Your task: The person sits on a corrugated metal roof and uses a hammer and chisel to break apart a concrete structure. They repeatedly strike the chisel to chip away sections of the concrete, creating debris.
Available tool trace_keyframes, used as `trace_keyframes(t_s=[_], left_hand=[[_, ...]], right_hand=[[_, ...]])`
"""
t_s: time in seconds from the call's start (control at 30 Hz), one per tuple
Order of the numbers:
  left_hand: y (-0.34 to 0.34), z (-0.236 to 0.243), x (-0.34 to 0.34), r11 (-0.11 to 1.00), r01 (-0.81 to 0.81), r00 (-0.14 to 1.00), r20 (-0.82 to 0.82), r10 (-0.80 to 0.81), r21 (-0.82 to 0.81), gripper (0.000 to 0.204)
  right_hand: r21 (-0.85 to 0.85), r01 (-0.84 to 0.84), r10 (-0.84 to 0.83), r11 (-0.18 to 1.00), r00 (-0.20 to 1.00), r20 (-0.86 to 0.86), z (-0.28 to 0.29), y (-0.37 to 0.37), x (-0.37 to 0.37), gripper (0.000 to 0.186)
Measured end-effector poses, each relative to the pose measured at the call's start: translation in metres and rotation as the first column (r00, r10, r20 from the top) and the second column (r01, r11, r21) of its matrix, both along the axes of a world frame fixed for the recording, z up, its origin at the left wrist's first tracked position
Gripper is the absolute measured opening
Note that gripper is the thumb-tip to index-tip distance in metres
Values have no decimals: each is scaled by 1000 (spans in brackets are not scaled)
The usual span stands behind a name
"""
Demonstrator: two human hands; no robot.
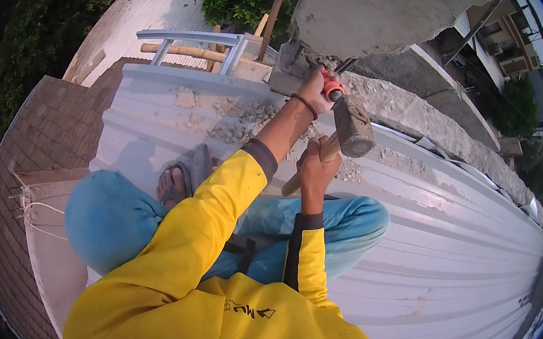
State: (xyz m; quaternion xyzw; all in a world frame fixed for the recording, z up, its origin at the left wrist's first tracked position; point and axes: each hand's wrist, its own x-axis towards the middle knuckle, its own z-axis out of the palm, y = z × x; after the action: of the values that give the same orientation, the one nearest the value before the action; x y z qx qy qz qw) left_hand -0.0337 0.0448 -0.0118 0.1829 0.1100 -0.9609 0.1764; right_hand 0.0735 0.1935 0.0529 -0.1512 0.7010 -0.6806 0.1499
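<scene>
My left hand (315,91) grips a chisel with a red-orange hand guard (331,81), held against the broken concrete (324,60) below a grey concrete overhang (370,10). My right hand (320,165) is closed on the wooden handle of a hammer (355,129), whose heavy metal head is at the chisel's back end. Loose rubble (244,119) lies on the ribbed metal roofing beneath my hands. My legs in blue trousers are bent, with a sandalled foot (177,175) on the roofing.
A metal frame (165,47) and bamboo poles (273,9) stand at the upper left. A rough concrete ledge (437,128) runs along the right edge of the metal roofing (444,243). A lower tiled roof (41,136) is on the left, with trees and buildings beyond.
</scene>
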Motion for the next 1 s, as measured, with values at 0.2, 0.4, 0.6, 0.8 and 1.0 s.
trace_keyframes(t_s=[0.2,0.4,0.6,0.8,1.0], left_hand=[[3,0,3,999,14,999,48,-12,-29,34],[-2,-2,0,999,22,999,35,-24,34,29],[-2,-7,-5,998,68,996,57,-68,-14,35],[-5,-9,-11,999,26,995,92,-29,39,26],[-4,-7,-12,999,34,992,118,-34,10,23]], right_hand=[[-129,80,-47,988,970,239,-15,28,6,18],[-643,-24,-135,766,971,-196,55,39,13,25],[232,-13,-13,973,994,110,-9,0,-3,20],[-237,25,0,971,995,104,27,34,12,24],[-526,11,-162,850,957,-242,56,21,6,28]])
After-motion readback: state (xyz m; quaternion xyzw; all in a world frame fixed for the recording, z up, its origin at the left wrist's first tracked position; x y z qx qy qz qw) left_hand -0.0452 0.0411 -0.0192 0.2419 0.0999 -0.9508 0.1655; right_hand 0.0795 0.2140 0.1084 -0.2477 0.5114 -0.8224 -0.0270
